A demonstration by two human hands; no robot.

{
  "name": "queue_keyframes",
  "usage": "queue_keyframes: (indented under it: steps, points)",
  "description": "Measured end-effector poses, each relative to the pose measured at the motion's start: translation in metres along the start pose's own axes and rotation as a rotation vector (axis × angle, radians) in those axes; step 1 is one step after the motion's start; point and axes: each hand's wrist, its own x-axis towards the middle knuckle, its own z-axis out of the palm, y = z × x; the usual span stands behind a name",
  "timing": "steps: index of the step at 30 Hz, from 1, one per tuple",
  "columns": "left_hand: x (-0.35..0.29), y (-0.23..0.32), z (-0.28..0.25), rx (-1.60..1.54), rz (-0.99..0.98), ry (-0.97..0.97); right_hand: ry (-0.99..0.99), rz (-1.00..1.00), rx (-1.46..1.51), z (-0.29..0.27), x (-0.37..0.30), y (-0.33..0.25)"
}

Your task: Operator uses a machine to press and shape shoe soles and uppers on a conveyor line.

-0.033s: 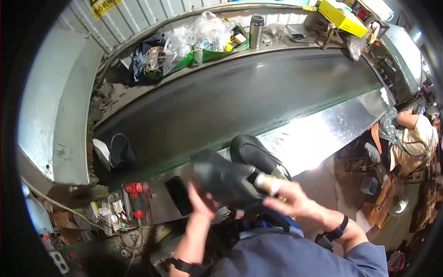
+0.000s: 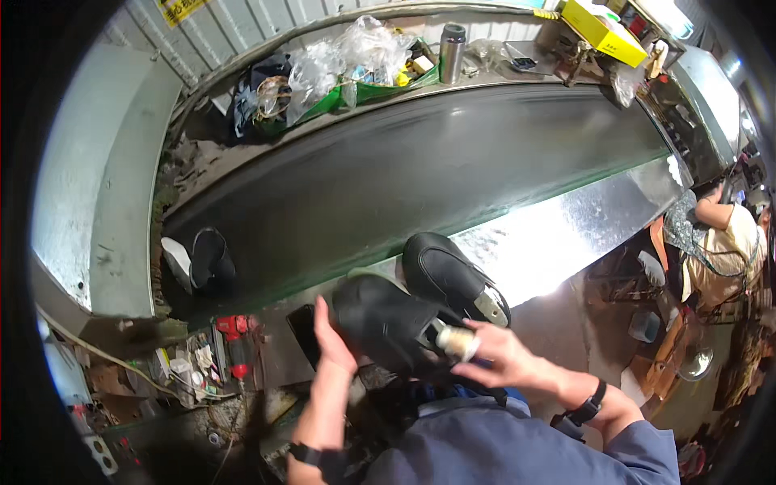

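My left hand [image 2: 335, 346] holds a black shoe [image 2: 378, 319] from its left side, with fingers along the upper and partly hidden beneath it. The shoe's toe points away from me. In my right hand [image 2: 509, 356] is a short, pale cylindrical thing [image 2: 458, 343], gripped at the shoe's opening; its exact kind cannot be made out. Just beyond, to the right, a second black shoe [image 2: 440, 271] rests on the metal ledge, a pale form with small holes showing at its heel. A dark phone [image 2: 304, 335] lies left of my left hand.
A wide dark belt [image 2: 420, 178] runs across ahead, with a black-and-white shoe piece [image 2: 212, 260] at its left end. Behind it stand a steel flask [image 2: 452, 55], plastic bags [image 2: 356, 56] and a yellow box [image 2: 605, 32]. A red tool [image 2: 237, 343] lies left; a person [image 2: 723, 250] sits right.
The held shoe, blurred before, now shows sharply. My right hand and the pale cylindrical thing have shifted slightly left and down; my left hand has moved a little left.
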Motion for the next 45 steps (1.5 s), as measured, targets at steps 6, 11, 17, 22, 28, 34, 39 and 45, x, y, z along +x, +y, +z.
queue_keyframes:
  steps: [6,11,17,22,28,34,39,45]
  points:
    - [0.062,0.048,-0.062,0.548,0.173,0.095,-0.184,-0.223,-0.358,0.086,-0.065,0.071]
    - [0.099,0.049,-0.066,1.005,0.483,0.448,0.179,0.051,-0.055,0.116,-0.029,0.077]
    - [0.1,0.019,-0.061,1.21,0.65,0.683,0.171,0.154,0.068,0.119,-0.031,0.083]
    - [0.075,-0.016,-0.082,0.986,0.344,0.669,-0.064,0.161,0.042,0.087,-0.074,0.083]
    - [0.077,-0.056,-0.037,1.342,0.555,0.924,-0.275,0.144,0.069,0.077,-0.077,0.107]
    - [0.06,-0.041,-0.042,1.108,0.637,0.811,-0.347,0.107,0.19,0.08,-0.074,0.109]
    - [0.003,-0.018,-0.005,1.122,0.765,0.822,-0.259,0.486,0.806,0.056,-0.002,0.068]
    - [-0.094,0.001,0.016,0.971,1.0,0.882,-0.447,0.741,0.928,0.073,0.083,0.007]
